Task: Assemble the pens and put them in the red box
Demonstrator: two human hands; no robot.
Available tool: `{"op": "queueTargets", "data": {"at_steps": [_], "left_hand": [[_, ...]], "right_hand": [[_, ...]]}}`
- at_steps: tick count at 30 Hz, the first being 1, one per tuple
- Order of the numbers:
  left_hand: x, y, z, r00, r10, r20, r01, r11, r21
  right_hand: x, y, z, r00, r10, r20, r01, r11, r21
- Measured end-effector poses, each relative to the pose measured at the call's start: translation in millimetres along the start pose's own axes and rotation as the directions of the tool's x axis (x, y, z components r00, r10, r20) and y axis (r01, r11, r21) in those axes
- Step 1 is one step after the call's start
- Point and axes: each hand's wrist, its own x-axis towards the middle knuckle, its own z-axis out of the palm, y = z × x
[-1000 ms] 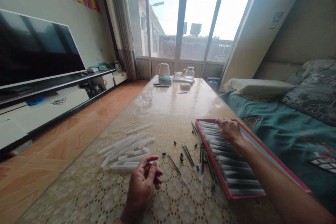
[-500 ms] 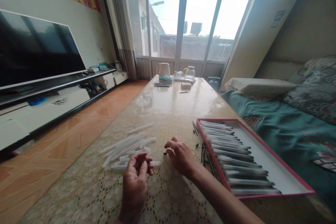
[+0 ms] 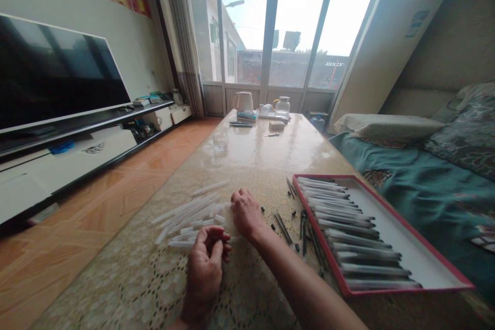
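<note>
My left hand hovers over the near part of the table with its fingers curled and the thumb bent against them. Anything inside that curl is hidden. My right hand is beyond it, at the right edge of a pile of clear white pen barrels. Its fingers are bent down together and the tips are out of sight. Short white pen caps lie between the hands and the barrels. To the right are thin black refills and small black plugs.
A red-rimmed box holding a row of assembled pens stands at the right. Farther off are a drinking glass, a kettle and a glass jug. A sofa runs along the right side.
My right hand has moved left and away from me, to the edge of the white pile, uncovering several black refills and plugs. My left hand stays curled in nearly the same place.
</note>
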Motion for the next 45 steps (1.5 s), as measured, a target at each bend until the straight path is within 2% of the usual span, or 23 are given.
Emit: {"op": "queueTargets", "data": {"at_steps": [5, 8, 10, 12, 14, 17, 20, 23, 27, 29, 33, 36, 38, 41, 43, 45], "left_hand": [[-2, 2, 1.8, 0.997, 0.065, 0.035, -0.067, 0.996, 0.053], [-5, 9, 2.0, 0.981, 0.128, 0.145, -0.166, 0.943, 0.289], [-6, 14, -0.1, 0.940, 0.187, 0.285, -0.306, 0.831, 0.465], [-3, 16, -4.6, 0.880, 0.239, 0.410, -0.452, 0.685, 0.571], [3, 16, -10.8, 0.847, 0.253, 0.468, -0.525, 0.538, 0.659], [13, 14, -19.5, 0.853, 0.205, 0.480, -0.522, 0.358, 0.774], [18, 16, -22.9, 0.858, 0.156, 0.489, -0.513, 0.282, 0.811], [18, 17, -21.9, 0.845, 0.183, 0.502, -0.534, 0.289, 0.794], [19, 10, -20.1, 0.793, 0.273, 0.544, -0.609, 0.341, 0.716], [20, 6, -19.1, 0.776, 0.300, 0.556, -0.631, 0.355, 0.690], [21, 4, -15.0, 0.772, 0.287, 0.567, -0.636, 0.355, 0.686], [19, 8, -12.1, 0.746, 0.341, 0.572, -0.665, 0.338, 0.666], [16, 9, -11.1, 0.717, 0.426, 0.553, -0.691, 0.322, 0.648], [9, 11, -10.0, 0.643, 0.533, 0.550, -0.753, 0.309, 0.581], [3, 12, -8.4, 0.618, 0.548, 0.563, -0.782, 0.353, 0.514], [-2, 14, -5.7, 0.643, 0.532, 0.552, -0.766, 0.457, 0.452]], "right_hand": [[-27, 23, -23, 0.997, 0.075, 0.015, -0.074, 0.997, -0.026], [-54, 40, -40, 0.994, 0.114, 0.007, -0.113, 0.993, -0.045], [-71, 50, -49, 0.991, 0.137, 0.002, -0.137, 0.989, -0.059], [-84, 57, -54, 0.988, 0.153, 0.001, -0.153, 0.986, -0.068], [-95, 61, -57, 0.986, 0.164, 0.000, -0.164, 0.984, -0.067], [-104, 63, -59, 0.986, 0.168, 0.000, -0.168, 0.985, -0.042], [-109, 63, -58, 0.986, 0.168, -0.011, -0.168, 0.986, 0.007], [-111, 65, -55, 0.985, 0.168, -0.027, -0.165, 0.984, 0.073], [-111, 68, -53, 0.990, 0.135, -0.039, -0.125, 0.974, 0.190], [-111, 69, -55, 0.989, 0.141, -0.046, -0.130, 0.973, 0.191], [-113, 67, -63, 0.978, 0.204, -0.051, -0.202, 0.978, 0.050], [-114, 66, -65, 0.973, 0.226, -0.049, -0.229, 0.972, -0.060], [-114, 66, -64, 0.973, 0.228, -0.047, -0.232, 0.967, -0.106], [-112, 66, -60, 0.970, 0.239, -0.043, -0.243, 0.959, -0.143], [-111, 64, -59, 0.967, 0.252, -0.040, -0.255, 0.952, -0.169], [-111, 61, -60, 0.965, 0.262, -0.029, -0.262, 0.944, -0.202]]}}
